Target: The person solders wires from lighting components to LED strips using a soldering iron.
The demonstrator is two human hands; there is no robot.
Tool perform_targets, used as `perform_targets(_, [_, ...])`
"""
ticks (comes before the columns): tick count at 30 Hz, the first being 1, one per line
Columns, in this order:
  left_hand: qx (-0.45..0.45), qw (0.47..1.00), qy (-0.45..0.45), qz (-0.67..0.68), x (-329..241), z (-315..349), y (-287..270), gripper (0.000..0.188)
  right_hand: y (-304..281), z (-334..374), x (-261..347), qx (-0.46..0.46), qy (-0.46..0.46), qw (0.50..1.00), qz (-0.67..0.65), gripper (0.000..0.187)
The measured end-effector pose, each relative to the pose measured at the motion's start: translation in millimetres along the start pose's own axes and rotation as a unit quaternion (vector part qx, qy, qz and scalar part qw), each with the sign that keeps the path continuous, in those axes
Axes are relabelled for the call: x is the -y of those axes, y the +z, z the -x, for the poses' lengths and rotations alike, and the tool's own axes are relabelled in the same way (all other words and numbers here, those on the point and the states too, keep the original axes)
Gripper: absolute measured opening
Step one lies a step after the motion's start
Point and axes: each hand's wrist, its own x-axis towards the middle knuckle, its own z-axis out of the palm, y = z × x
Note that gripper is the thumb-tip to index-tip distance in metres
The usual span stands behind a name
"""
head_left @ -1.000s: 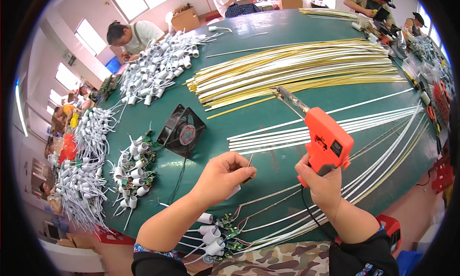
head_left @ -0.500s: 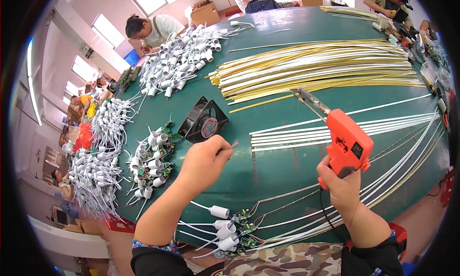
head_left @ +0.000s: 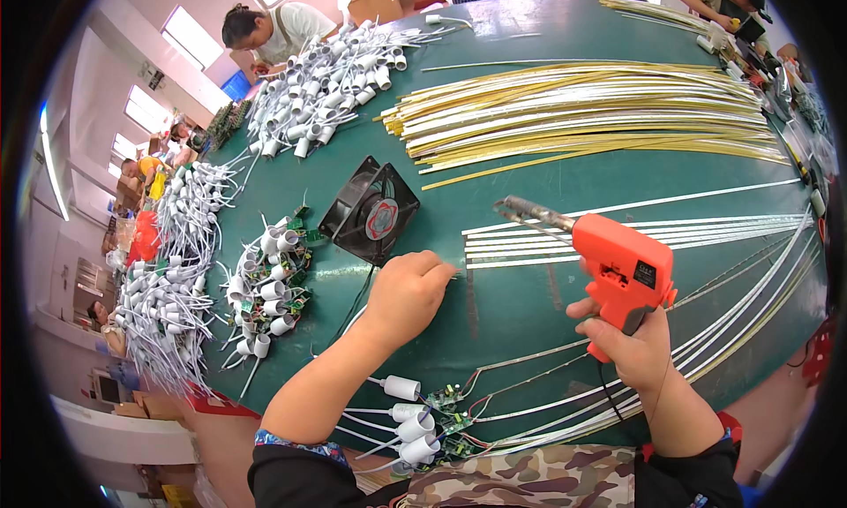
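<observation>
My right hand [head_left: 642,353] grips the handle of an orange soldering gun [head_left: 622,256], its metal tip pointing left above the table. Closed in a pinch, my left hand [head_left: 406,298] holds thin wires, whose ends barely show past the fingertips. Just right of these fingers lie the left ends of several white strips [head_left: 529,245], side by side. Behind my left hand stands a black fan [head_left: 371,212]. Close to my body, white sockets [head_left: 416,426] with small green circuit boards [head_left: 454,418] are wired to long strips.
A bundle of yellow and white strips [head_left: 582,115] lies across the far table [head_left: 529,331]. Sockets with boards [head_left: 273,287] sit left of the fan. Heaps of white cabled sockets [head_left: 326,84] line the left edge. Another person [head_left: 287,36] works at the far left; more people are beyond.
My left hand has moved right, toward the strip ends, with the wires. The soldering gun has shifted left, its tip lower in the picture. The whole view has tilted slightly.
</observation>
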Motion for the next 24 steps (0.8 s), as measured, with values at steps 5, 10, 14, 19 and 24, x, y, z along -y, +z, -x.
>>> perform_targets(5, [-0.014,0.999,0.051,-0.01,7,3,13,0.017,7,-3,-2,-0.005,0.003,1.0,0.024,0.044])
perform_targets(10, [-0.037,0.997,0.071,-0.014,9,1,17,0.019,5,-3,-12,0.023,-0.001,0.986,0.166,0.042])
perform_targets(14, [-0.026,0.997,0.07,-0.022,9,-1,17,0.019,5,-4,-22,0.045,-0.052,0.972,0.227,0.041])
perform_targets(19, [-0.014,0.997,0.062,-0.036,8,0,18,0.019,8,-6,-23,0.067,-0.08,0.959,0.263,0.046])
perform_targets(24, [-0.003,0.998,0.058,-0.038,8,-1,16,0.019,11,-8,-22,0.078,-0.09,0.952,0.281,0.048])
